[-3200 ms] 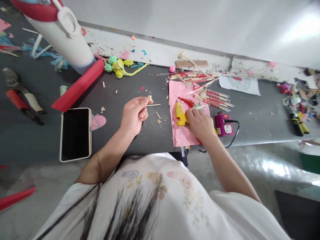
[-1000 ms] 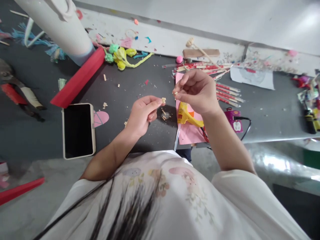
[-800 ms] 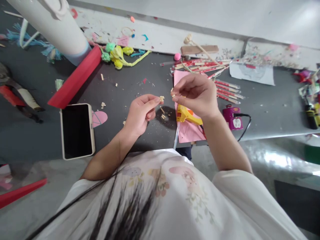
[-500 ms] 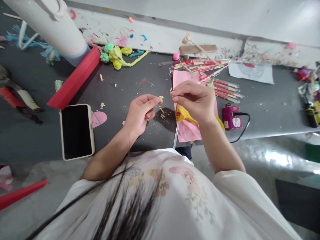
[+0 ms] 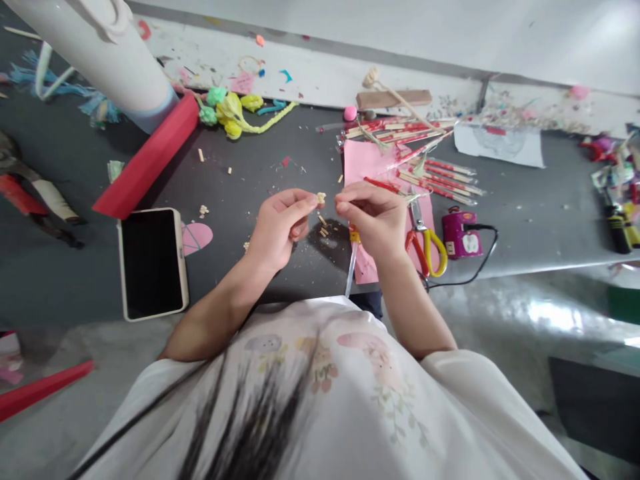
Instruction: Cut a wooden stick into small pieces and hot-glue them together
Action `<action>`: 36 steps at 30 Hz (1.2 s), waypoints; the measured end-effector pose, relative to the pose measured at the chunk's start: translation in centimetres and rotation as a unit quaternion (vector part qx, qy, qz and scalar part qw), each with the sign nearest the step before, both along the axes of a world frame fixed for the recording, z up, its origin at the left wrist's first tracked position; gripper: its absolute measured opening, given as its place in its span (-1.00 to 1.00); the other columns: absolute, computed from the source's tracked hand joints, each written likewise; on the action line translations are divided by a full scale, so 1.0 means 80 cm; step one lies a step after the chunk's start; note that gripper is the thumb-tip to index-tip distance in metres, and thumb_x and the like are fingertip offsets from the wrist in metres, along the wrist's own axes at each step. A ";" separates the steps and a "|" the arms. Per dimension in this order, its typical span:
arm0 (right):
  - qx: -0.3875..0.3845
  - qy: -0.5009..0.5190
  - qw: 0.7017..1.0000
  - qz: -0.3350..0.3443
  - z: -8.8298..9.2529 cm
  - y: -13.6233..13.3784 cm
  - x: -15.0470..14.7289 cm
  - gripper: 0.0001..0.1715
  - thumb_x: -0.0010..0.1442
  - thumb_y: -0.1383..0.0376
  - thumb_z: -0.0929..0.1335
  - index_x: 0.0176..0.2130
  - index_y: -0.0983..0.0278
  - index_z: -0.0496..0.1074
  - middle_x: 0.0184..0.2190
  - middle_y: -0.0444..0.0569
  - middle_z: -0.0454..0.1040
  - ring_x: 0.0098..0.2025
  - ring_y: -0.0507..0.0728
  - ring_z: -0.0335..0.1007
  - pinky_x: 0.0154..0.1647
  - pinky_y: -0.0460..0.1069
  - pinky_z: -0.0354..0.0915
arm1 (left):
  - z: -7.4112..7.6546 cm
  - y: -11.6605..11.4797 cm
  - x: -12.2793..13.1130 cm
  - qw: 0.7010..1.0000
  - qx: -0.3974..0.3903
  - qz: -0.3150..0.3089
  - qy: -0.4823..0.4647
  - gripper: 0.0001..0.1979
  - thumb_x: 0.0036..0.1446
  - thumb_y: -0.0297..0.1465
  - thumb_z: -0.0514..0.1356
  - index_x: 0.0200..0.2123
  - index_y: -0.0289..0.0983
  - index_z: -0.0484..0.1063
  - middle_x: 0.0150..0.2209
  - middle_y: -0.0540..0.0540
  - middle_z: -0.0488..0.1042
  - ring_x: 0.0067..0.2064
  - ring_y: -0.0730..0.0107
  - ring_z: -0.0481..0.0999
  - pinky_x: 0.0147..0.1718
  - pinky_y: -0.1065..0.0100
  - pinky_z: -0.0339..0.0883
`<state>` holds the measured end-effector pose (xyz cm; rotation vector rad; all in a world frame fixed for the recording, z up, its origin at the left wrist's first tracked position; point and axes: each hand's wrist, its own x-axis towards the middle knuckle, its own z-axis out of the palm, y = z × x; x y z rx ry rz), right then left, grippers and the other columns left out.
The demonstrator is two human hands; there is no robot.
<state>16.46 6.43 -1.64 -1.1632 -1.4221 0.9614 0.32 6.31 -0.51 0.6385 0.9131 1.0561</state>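
Note:
Between the thumb and forefinger of my left hand is a small cluster of pale wooden bits. Close to its right, my right hand is pinched together; whatever its fingertips hold is too small to make out. Short cut wooden stick pieces lie on the dark table beneath the hands. My right hand hovers over pink paper and mostly hides a yellow glue gun. Scissors with red and yellow handles rest just right of my wrist.
Wrapped sticks lie behind the right hand, near a purple box with a black cable. At left are a phone, a long red block, a white bottle and pliers.
My right hand has moved left and slightly down, closer to the cluster in my left hand, uncovering the scissors. My left hand stays nearly still.

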 end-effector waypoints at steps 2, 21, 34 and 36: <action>0.012 0.002 1.000 -0.014 -0.002 0.000 -0.002 -0.84 0.02 0.14 0.48 -0.37 0.14 0.53 -0.38 -0.11 0.51 -0.31 0.09 0.46 -0.36 0.01 0.43 | 0.000 0.000 0.000 1.000 0.003 -0.003 -0.004 -0.87 -0.01 -0.37 0.31 -0.52 -0.28 0.46 -0.48 0.04 0.46 -0.66 0.76 0.08 -0.68 0.53 -0.05; 0.085 -0.009 0.996 -0.031 0.001 -0.001 -0.015 -0.91 0.06 0.18 0.48 -0.38 0.13 0.56 -0.41 -0.15 0.40 -0.30 0.03 0.38 -0.33 -0.02 0.38 | -0.006 0.000 0.002 1.000 0.021 -0.002 -0.008 -0.82 -0.09 -0.34 0.36 -0.53 -0.30 0.45 -0.69 0.14 0.18 -0.67 0.73 0.07 -0.69 0.54 -0.08; 0.133 -0.017 0.991 -0.014 -0.003 0.004 -0.011 -0.88 0.05 0.22 0.50 -0.39 0.18 0.52 -0.47 -0.18 0.38 -0.40 -0.01 0.33 -0.40 -0.03 0.34 | -0.004 -0.001 0.002 1.000 0.013 0.001 0.005 -0.79 -0.13 -0.33 0.36 -0.55 -0.32 0.42 -0.67 0.13 0.22 -0.68 0.74 0.06 -0.70 0.53 -0.13; 0.141 -0.045 0.989 -0.017 -0.002 0.003 -0.011 -0.88 0.07 0.22 0.48 -0.39 0.19 0.50 -0.46 -0.17 0.40 -0.39 0.00 0.35 -0.37 -0.01 0.36 | -0.003 -0.001 0.002 1.000 0.015 0.004 0.007 -0.79 -0.13 -0.33 0.37 -0.55 -0.32 0.42 -0.67 0.13 0.22 -0.68 0.73 0.06 -0.70 0.52 -0.13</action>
